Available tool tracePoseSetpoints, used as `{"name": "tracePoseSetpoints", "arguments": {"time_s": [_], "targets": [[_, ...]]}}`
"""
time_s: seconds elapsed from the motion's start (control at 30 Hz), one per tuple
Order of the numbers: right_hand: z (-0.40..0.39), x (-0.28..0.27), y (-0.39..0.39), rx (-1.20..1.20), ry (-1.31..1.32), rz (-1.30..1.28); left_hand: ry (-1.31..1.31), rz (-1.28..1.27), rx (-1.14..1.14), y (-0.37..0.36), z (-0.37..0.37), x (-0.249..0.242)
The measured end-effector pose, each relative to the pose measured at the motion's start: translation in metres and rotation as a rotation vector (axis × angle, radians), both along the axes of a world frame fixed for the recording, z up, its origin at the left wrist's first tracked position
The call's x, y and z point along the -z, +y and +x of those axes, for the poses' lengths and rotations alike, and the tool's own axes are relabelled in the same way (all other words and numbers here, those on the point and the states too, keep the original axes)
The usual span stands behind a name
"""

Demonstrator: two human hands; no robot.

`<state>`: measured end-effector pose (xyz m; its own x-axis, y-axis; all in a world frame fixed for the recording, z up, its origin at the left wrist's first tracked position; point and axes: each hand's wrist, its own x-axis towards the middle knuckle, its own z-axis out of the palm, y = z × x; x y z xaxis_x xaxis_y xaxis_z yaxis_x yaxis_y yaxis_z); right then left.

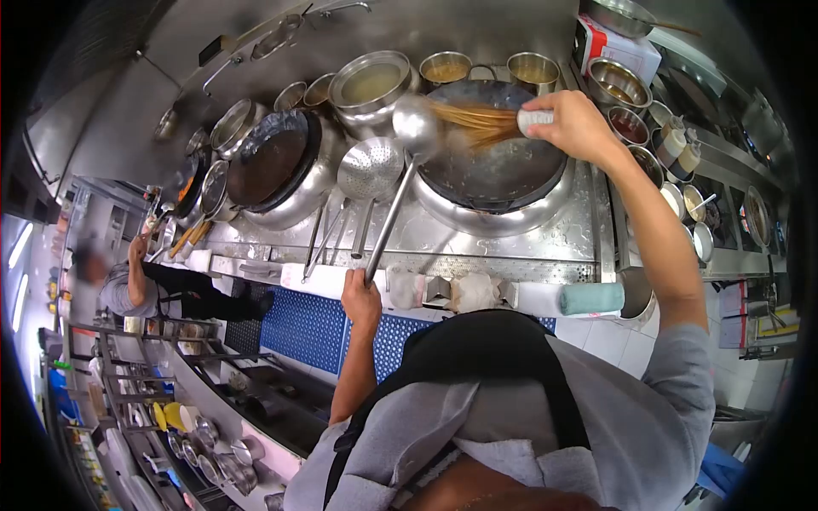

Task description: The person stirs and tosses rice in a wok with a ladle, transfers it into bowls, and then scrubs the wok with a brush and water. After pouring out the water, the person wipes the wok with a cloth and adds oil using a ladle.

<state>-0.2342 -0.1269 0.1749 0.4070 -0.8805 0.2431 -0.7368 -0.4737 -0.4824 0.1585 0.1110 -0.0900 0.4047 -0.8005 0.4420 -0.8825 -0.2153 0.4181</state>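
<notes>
My left hand is closed round the handle of a long metal ladle, whose bowl is at the left rim of a large dark wok. My right hand grips the pale wrapped end of a bamboo brush above the wok. The brush's bristles point left toward the ladle bowl and are blurred. Just left of the ladle lies a perforated metal skimmer, touched by neither hand.
Another wok stands to the left, beside a large metal pot. Sauce bowls and squeeze bottles line the right. A rolled green towel lies on the front edge. A co-worker stands at the far left.
</notes>
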Motion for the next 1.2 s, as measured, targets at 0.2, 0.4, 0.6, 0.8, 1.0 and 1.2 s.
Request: {"name": "tracePoseSetpoints", "arguments": {"time_s": [0.2,0.4,0.6,0.8,1.0,1.2], "targets": [[0.001,-0.028,0.011,0.002,-0.340,-0.183,0.012,-0.028,-0.020,0.004,0.001,-0.008],[-0.003,-0.028,-0.024,0.017,0.153,-0.061,0.013,-0.096,0.026,0.002,-0.008,-0.012],[0.007,-0.045,0.022,-0.109,-0.344,-0.234,0.078,-0.062,0.013,-0.004,-0.023,-0.007],[-0.019,-0.022,-0.013,0.072,-0.042,-0.107,0.145,-0.151,-0.008,-0.004,-0.021,0.005],[0.017,-0.033,0.044,-0.019,-0.377,-0.204,0.282,-0.091,0.041,-0.024,-0.037,-0.006],[-0.008,0.021,0.010,0.045,-0.082,-0.050,0.631,-0.145,0.085,-0.037,-0.058,-0.024]]}}
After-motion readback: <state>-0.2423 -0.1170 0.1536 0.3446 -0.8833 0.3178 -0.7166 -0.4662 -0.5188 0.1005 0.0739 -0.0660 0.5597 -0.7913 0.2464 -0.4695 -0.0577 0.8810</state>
